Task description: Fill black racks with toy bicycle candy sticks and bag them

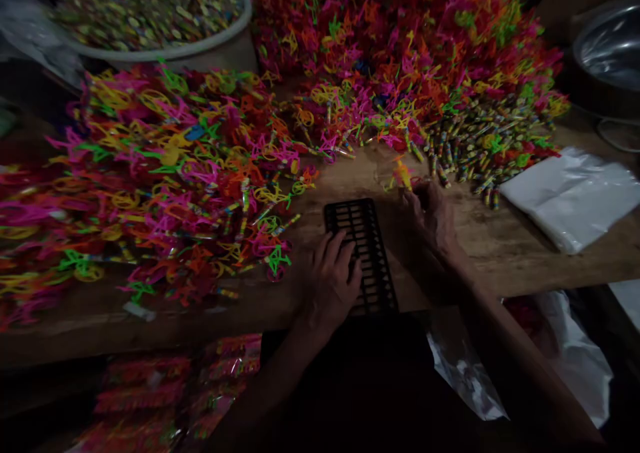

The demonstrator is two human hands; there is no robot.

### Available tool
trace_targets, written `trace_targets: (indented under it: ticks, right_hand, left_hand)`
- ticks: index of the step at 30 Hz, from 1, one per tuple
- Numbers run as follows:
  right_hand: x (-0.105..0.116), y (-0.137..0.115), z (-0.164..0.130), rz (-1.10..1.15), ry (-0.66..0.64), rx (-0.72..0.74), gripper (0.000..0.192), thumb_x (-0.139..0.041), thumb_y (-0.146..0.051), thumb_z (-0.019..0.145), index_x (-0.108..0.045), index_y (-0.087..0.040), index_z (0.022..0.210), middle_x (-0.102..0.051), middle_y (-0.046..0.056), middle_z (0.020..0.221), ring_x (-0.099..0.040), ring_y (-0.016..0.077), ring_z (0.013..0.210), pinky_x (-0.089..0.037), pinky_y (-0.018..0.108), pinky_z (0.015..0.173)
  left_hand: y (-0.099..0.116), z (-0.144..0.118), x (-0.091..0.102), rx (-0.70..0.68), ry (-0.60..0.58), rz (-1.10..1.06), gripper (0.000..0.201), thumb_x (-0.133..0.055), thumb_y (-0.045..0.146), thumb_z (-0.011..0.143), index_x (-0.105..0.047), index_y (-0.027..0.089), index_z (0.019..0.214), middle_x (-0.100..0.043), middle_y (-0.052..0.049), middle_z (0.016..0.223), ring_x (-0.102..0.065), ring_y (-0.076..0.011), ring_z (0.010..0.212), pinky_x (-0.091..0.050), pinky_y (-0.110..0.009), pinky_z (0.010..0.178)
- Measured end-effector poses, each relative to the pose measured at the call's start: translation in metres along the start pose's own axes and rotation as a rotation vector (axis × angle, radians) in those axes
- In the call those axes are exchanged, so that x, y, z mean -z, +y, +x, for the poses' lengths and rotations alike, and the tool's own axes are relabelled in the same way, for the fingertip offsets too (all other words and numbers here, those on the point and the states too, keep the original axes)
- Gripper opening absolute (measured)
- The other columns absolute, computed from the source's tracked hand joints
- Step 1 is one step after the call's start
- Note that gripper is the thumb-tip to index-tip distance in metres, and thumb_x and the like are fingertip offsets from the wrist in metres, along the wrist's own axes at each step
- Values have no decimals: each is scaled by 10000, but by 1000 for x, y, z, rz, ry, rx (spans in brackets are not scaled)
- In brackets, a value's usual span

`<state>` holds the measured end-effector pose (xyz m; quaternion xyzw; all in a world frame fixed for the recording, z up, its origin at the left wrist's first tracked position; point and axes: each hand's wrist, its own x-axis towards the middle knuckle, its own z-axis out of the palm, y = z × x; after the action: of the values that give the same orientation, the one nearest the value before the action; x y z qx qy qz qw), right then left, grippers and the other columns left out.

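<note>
A black slotted tray (367,253) lies on the wooden table in front of me. My left hand (334,273) rests over its left side, fingers bent and a little apart, with nothing seen in them. To the right of the tray, my right hand (430,216) pinches a small yellow-and-orange plastic toy (401,173) above the table. Its exact shape is blurred. Left of the tray spreads a heap of bright plastic toys (200,166), some with wheel-like rings. Small tubes with patterned wrapping (470,136) lie in a pile beyond my right hand.
A larger mound of pink and orange toys (400,33) rises at the back. A round tub (245,29) full of small pieces stands at back left. White plastic bags (575,196) lie at right, near a metal bowl (613,46). Filled packs (145,393) sit below the table edge.
</note>
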<state>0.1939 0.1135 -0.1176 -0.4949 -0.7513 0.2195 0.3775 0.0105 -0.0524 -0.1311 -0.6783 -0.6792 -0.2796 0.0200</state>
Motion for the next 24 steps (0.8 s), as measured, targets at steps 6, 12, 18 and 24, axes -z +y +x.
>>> trace_targets:
  ticks: [6, 12, 18, 24]
  right_hand:
    - [0, -9, 3, -26, -20, 24, 198, -540, -349, 942, -673, -204, 966, -717, 86, 971, -637, 224, 890, -527, 366, 826]
    - [5, -39, -22, 9, 109, 117, 199, -548, -388, 988, -667, -230, 1010, -722, 65, 936, -647, 193, 781, -552, 341, 757]
    - [-24, -56, -48, -233, 126, 289, 293, -429, -344, 1051, -680, -198, 1015, -715, 101, 871, -678, 222, 862, -555, 354, 789]
    - [-25, -67, -57, -213, 139, 374, 219, -466, -251, 1043, -670, -187, 1094, -730, 107, 987, -695, 226, 981, -580, 371, 880]
  left_hand:
    - [11, -1, 11, -29, 67, -126, 224, -602, 223, 962, -736, 182, 1136, -712, -112, 1299, -638, -294, 1173, -549, -472, 1028]
    - [5, 38, 15, 317, 30, -720, 184, -648, 319, 934, -789, 205, 962, -796, -39, 928, -743, -191, 863, -596, -302, 794]
    - [26, 70, -14, 572, 89, -1375, 327, -816, 441, 760, -803, 183, 961, -796, -31, 975, -729, -187, 926, -570, -286, 870]
    - [29, 73, -10, 672, 94, -1469, 400, -900, 435, 644, -789, 165, 916, -791, -32, 946, -719, -172, 911, -550, -276, 883]
